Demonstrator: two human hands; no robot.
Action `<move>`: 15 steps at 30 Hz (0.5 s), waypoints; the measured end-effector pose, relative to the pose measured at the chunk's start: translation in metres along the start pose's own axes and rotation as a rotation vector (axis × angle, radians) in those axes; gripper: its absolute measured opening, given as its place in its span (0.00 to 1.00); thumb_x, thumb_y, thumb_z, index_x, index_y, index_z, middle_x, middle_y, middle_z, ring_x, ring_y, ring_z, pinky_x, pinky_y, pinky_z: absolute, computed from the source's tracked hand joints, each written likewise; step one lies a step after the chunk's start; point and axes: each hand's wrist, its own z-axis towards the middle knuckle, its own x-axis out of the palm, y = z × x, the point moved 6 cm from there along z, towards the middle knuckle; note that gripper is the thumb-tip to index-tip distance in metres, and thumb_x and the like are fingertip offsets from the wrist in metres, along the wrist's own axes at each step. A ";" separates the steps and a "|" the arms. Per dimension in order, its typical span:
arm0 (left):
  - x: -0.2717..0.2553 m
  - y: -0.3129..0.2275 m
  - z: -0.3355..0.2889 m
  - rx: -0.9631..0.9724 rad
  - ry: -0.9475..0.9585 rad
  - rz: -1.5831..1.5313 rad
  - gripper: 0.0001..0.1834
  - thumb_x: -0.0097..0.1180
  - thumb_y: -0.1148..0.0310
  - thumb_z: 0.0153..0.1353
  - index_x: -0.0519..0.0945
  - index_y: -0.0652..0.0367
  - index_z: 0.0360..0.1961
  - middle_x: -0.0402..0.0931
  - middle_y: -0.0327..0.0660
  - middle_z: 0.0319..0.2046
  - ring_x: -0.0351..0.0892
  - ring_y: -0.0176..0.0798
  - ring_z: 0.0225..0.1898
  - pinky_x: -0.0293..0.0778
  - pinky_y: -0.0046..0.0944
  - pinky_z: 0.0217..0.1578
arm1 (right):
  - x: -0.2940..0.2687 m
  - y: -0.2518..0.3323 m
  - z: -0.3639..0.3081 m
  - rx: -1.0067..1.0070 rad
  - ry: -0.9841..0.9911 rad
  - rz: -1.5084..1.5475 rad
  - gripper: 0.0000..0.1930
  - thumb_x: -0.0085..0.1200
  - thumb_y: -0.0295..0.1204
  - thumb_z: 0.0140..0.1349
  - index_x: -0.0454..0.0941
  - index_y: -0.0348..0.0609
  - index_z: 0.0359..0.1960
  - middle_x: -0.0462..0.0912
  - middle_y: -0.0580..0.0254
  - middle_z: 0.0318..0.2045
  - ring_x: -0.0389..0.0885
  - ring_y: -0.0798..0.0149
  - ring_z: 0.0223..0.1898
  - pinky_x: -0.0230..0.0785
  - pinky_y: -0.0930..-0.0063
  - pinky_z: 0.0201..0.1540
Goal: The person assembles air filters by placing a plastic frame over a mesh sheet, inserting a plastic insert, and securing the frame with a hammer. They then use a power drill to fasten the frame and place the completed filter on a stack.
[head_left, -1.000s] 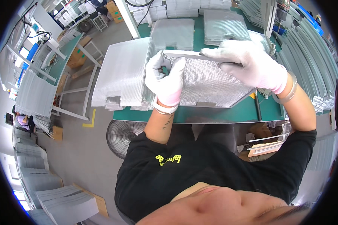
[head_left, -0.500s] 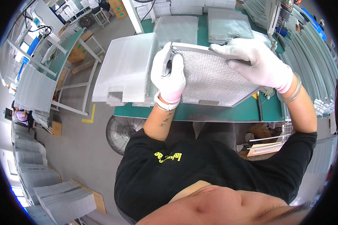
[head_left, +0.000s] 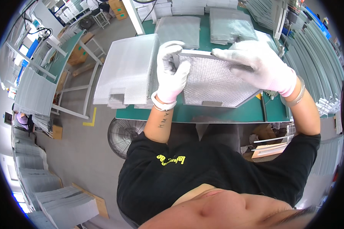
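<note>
The mesh panel (head_left: 214, 80) is held between both hands just above the green worktop (head_left: 218, 112), its long axis running left to right across the person's front and its near edge tipped down toward the body. The left hand (head_left: 171, 72) is closed around the panel's left end, thumb curled over the frame. The right hand (head_left: 258, 66) lies over the far right corner, fingers spread along the top edge and gripping it. Both hands are equally near, one at each end. A stack of mesh sheets (head_left: 128, 72) lies just left of the left hand.
</note>
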 end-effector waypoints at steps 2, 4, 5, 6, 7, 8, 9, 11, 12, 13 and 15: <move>-0.004 0.015 -0.011 -0.218 0.029 0.028 0.20 0.49 0.83 0.65 0.67 0.60 0.57 0.71 0.40 0.48 0.72 0.30 0.47 0.69 0.32 0.51 | -0.013 0.003 -0.011 -0.015 -0.137 -0.144 0.23 0.60 0.26 0.57 0.79 0.48 0.57 0.82 0.57 0.39 0.81 0.53 0.40 0.74 0.64 0.46; -0.008 0.020 -0.012 -0.236 -0.119 -0.056 0.19 0.48 0.82 0.65 0.67 0.61 0.57 0.69 0.38 0.46 0.69 0.29 0.43 0.68 0.31 0.50 | -0.033 0.001 -0.040 0.024 -0.370 -0.233 0.21 0.59 0.23 0.58 0.79 0.43 0.56 0.83 0.55 0.43 0.82 0.56 0.42 0.74 0.68 0.47; -0.008 0.014 -0.006 -0.197 -0.111 0.008 0.18 0.46 0.82 0.66 0.67 0.63 0.57 0.69 0.38 0.46 0.69 0.28 0.42 0.68 0.30 0.49 | -0.044 -0.002 -0.060 0.068 -0.491 -0.229 0.20 0.58 0.20 0.59 0.79 0.39 0.55 0.84 0.53 0.46 0.83 0.58 0.42 0.74 0.70 0.48; -0.011 0.016 -0.004 -0.189 -0.076 0.103 0.17 0.45 0.82 0.67 0.67 0.64 0.57 0.69 0.38 0.46 0.69 0.28 0.43 0.67 0.30 0.50 | -0.043 -0.014 -0.093 0.197 -0.724 -0.019 0.17 0.52 0.17 0.63 0.79 0.35 0.54 0.84 0.51 0.43 0.83 0.61 0.41 0.73 0.74 0.46; -0.005 0.019 0.003 -0.177 -0.043 0.128 0.17 0.43 0.82 0.68 0.66 0.62 0.57 0.68 0.39 0.49 0.68 0.28 0.42 0.67 0.29 0.48 | -0.029 -0.033 -0.139 0.492 -0.916 0.176 0.15 0.49 0.17 0.66 0.79 0.32 0.53 0.84 0.50 0.42 0.82 0.63 0.41 0.72 0.76 0.46; 0.001 0.017 0.013 -0.161 -0.014 0.175 0.17 0.40 0.82 0.68 0.66 0.61 0.57 0.68 0.39 0.52 0.67 0.27 0.42 0.66 0.28 0.45 | -0.008 -0.051 -0.176 0.719 -0.896 0.193 0.15 0.49 0.19 0.66 0.79 0.32 0.52 0.84 0.49 0.43 0.83 0.60 0.44 0.73 0.72 0.50; 0.008 0.005 0.025 -0.083 0.031 0.163 0.16 0.41 0.82 0.69 0.67 0.61 0.57 0.69 0.40 0.52 0.69 0.28 0.43 0.67 0.29 0.46 | 0.016 -0.058 -0.198 0.908 -0.608 -0.117 0.16 0.49 0.22 0.65 0.78 0.34 0.54 0.84 0.48 0.47 0.83 0.52 0.48 0.73 0.67 0.55; 0.030 -0.027 0.057 0.066 0.113 0.097 0.15 0.43 0.80 0.69 0.70 0.63 0.56 0.73 0.42 0.51 0.72 0.28 0.45 0.68 0.30 0.48 | 0.116 -0.072 -0.302 1.210 -0.002 -0.298 0.28 0.57 0.36 0.62 0.70 0.41 0.64 0.77 0.40 0.55 0.76 0.42 0.57 0.69 0.56 0.61; 0.048 -0.047 0.070 0.177 0.261 0.088 0.15 0.47 0.79 0.68 0.73 0.62 0.55 0.76 0.44 0.50 0.75 0.31 0.45 0.70 0.31 0.48 | 0.153 -0.064 -0.330 1.409 0.226 -0.157 0.34 0.59 0.41 0.59 0.66 0.40 0.66 0.75 0.37 0.53 0.76 0.39 0.55 0.69 0.53 0.60; 0.068 -0.064 0.081 0.286 0.408 0.081 0.15 0.52 0.78 0.66 0.76 0.61 0.54 0.79 0.45 0.49 0.79 0.34 0.45 0.72 0.32 0.48 | 0.170 -0.056 -0.331 1.439 0.214 -0.139 0.34 0.60 0.41 0.59 0.66 0.39 0.65 0.75 0.39 0.47 0.77 0.39 0.50 0.71 0.52 0.56; 0.129 -0.081 0.073 0.502 0.687 0.144 0.18 0.57 0.74 0.61 0.79 0.57 0.53 0.82 0.47 0.48 0.83 0.41 0.43 0.76 0.35 0.45 | 0.188 -0.054 -0.337 1.352 0.143 -0.322 0.28 0.55 0.34 0.62 0.67 0.40 0.64 0.76 0.41 0.42 0.80 0.43 0.41 0.75 0.52 0.45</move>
